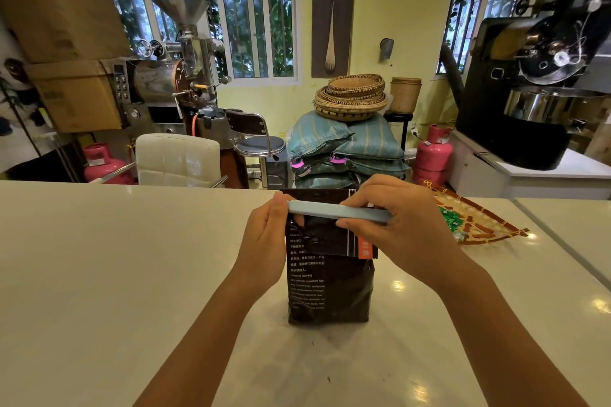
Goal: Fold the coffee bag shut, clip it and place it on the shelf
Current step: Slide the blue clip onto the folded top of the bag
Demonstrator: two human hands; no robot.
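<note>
A dark coffee bag [330,287] with white print and an orange stripe stands upright on the white counter [115,274], its top folded down toward me. A long pale-blue clip [334,211] lies across the fold at the top of the bag. My left hand [267,241] pinches the clip's left end and the bag's left edge. My right hand [393,221] grips the clip's right part from above, fingers curled over it. Whether the clip is snapped closed is unclear.
A flat woven tray [476,221] with green items lies on the counter to the right of the bag. Beyond the counter stand a white chair [178,158], a stool, stacked sacks [347,149], pink gas cylinders and coffee roasters [542,89]. No shelf is in view.
</note>
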